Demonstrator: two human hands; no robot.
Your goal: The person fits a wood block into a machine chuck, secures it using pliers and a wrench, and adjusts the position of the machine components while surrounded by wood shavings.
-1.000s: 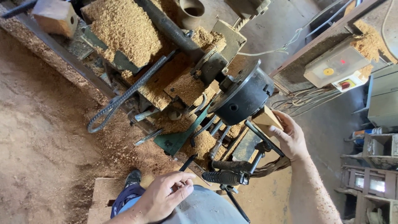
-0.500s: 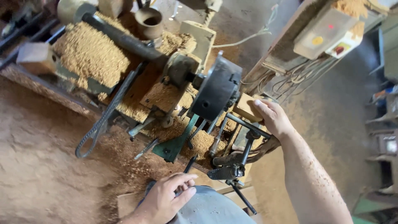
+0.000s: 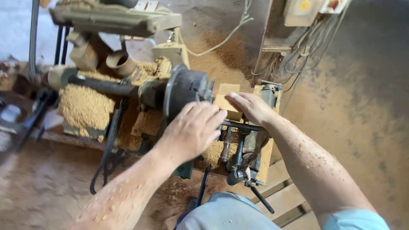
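At the lathe, straight below your head: both your hands are up on the machine, forearms flecked with wood chips.
Left hand: your left hand (image 3: 194,127) lies palm down with fingers stretched out flat, spread over the front of the round dark chuck housing (image 3: 185,89); it clasps nothing, just rests against the metal.
Right hand: your right hand (image 3: 251,108) comes in from the right, fingers extended and pressed on the pale wooden block (image 3: 228,104); whether the thumb wraps underneath, you cannot tell from here.
Wooden block: it sits just right of the chuck housing, touching its face, with the grey tailstock (image 3: 270,96) close beside it on the far side.
Rails: dark steel rods (image 3: 238,125) run under the block and your right hand, with short levers (image 3: 238,162) hanging below them.
Sawdust: a thick tan heap (image 3: 85,106) covers the left part of the lathe bed, and more lies under the rails.
Left of the chuck: a dark shaft (image 3: 106,85) leads away to the left, with a short open tube (image 3: 121,64) above it.
Background: a switch box (image 3: 306,10) hangs on the wall at top right, loose cables (image 3: 294,64) trailing down from it.
Floor: dusty brown floor (image 3: 362,127) to your right; wooden slats (image 3: 285,196) under the machine's near corner.
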